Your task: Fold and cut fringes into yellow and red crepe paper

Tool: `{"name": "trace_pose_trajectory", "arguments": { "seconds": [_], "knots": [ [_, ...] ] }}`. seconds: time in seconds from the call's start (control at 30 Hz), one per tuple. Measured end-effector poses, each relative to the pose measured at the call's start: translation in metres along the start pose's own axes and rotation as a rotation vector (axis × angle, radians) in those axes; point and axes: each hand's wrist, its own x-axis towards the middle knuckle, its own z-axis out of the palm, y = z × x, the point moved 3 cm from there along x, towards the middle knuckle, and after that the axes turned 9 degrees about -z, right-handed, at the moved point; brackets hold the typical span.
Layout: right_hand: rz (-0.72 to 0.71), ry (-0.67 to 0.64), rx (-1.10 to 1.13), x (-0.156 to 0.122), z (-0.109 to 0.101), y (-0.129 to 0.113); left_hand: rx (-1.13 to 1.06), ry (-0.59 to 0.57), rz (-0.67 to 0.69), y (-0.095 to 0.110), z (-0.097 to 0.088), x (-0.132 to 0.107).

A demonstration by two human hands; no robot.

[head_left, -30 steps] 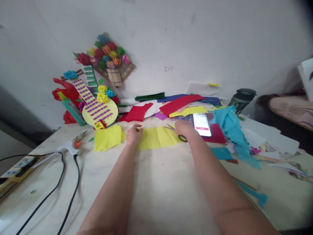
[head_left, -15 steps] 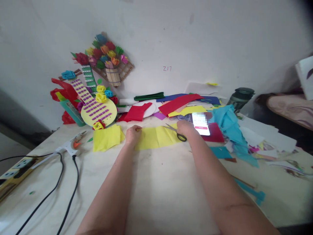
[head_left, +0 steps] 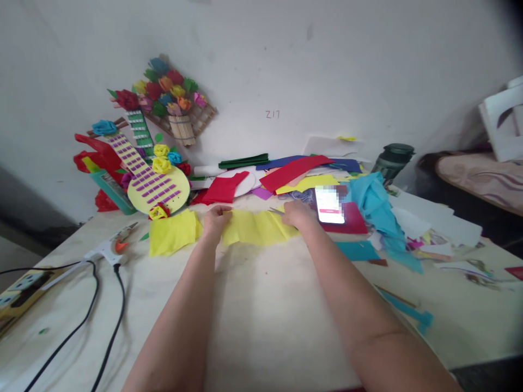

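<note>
A strip of yellow crepe paper [head_left: 255, 227] stretches between my hands just above or on the table, with creases across it. My left hand [head_left: 216, 222] is closed, pinching the strip's left end between thumb and fingers. At the right end my right hand [head_left: 300, 215] is closed around a pair of scissors [head_left: 276, 210]; only the blades show, pointing left over the paper's upper edge, and the handles are hidden by the hand. Whether these fingers also grip the paper, I cannot tell. Beside my left hand lies a stack of yellow crepe paper [head_left: 174, 233].
A glue gun [head_left: 108, 250] with its cord lies at left near a power strip [head_left: 24, 286]. A paper-flower guitar craft [head_left: 159, 190] leans at the back left. Right of my hand are a lit phone [head_left: 330, 206], blue crepe paper [head_left: 373, 204] and a dark bottle [head_left: 392, 163].
The yellow strip is lifted and more rippled. My right hand has turned over the scissors, hiding their handles. The whole view has shifted slightly.
</note>
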Motion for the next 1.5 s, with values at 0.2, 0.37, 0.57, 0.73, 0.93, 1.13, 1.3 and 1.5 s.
{"name": "trace_pose_trajectory", "arguments": {
  "seconds": [0.2,0.37,0.57,0.73,0.93,1.13,1.3,1.5],
  "knots": [
    [-0.092,0.106,0.013,0.008,0.012,0.002,-0.244,-0.084,-0.046,0.001,-0.002,0.0],
    [-0.13,0.177,0.058,0.014,0.014,0.004,-0.219,-0.05,-0.051,0.0,-0.004,0.003],
    [0.025,0.203,0.19,0.015,-0.004,0.022,-0.192,0.073,-0.009,-0.006,-0.028,0.013],
    [0.132,0.061,0.214,0.011,0.0,0.034,-0.213,0.141,-0.025,-0.011,-0.044,0.02],
    [0.156,-0.067,0.179,0.01,0.004,0.015,-0.289,0.088,-0.062,-0.004,-0.035,0.014],
    [0.034,-0.002,0.224,0.016,0.009,0.002,-0.408,-0.032,-0.081,0.007,-0.016,0.006],
    [-0.04,0.111,0.288,0.021,0.003,-0.005,-0.429,-0.187,-0.032,0.018,0.013,-0.012],
    [-0.065,0.176,0.415,0.018,-0.003,-0.013,-0.26,-0.325,-0.123,0.018,0.042,-0.034]
  ]
}}
